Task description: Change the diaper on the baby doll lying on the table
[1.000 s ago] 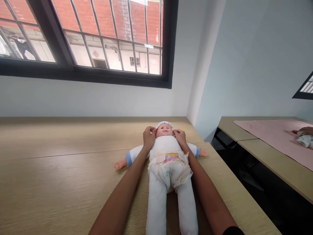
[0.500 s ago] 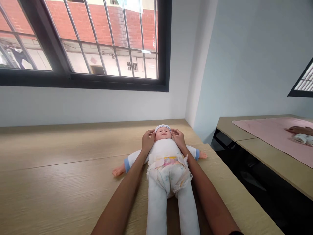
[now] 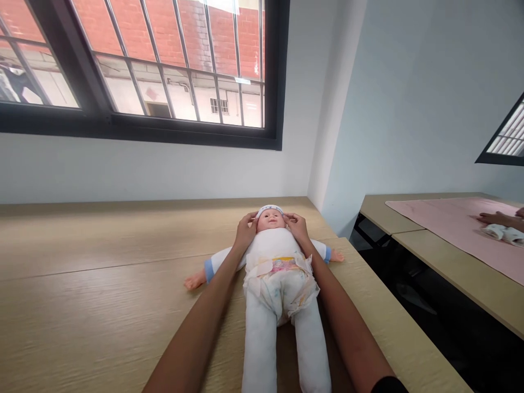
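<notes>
Baby doll [image 3: 273,241] lies face-up on wooden table [image 3: 102,322]. My left hand [image 3: 246,231], right hand [image 3: 298,226] flank its head, fingers curled at rim of patterned cap [image 3: 269,208]; pinched or loose, can't tell. Step seems cap-adjusting; next move calls for light, even touch.

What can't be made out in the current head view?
Head view:
Doll: the legs' lower ends, cut off by the bottom edge.
Left hand and right hand: whether either grip is closed on the cap; too small to tell.
Print on the cap: too small to read.
Co-worker's hand: the person beyond it, cut off by the right edge.
</notes>
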Demonstrator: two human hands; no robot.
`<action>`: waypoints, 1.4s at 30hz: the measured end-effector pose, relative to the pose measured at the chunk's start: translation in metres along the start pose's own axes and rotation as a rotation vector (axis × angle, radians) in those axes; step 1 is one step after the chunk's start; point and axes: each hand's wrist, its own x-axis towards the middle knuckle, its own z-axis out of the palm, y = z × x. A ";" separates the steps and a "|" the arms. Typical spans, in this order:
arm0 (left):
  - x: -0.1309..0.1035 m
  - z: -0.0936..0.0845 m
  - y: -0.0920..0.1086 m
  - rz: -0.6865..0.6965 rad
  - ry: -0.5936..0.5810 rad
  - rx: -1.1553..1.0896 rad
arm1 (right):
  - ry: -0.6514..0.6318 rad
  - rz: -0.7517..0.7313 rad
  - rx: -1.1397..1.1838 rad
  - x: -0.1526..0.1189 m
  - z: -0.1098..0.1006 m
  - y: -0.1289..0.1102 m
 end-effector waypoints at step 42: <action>0.002 0.000 0.003 -0.055 0.070 -0.012 | 0.047 -0.074 -0.046 -0.001 0.001 0.000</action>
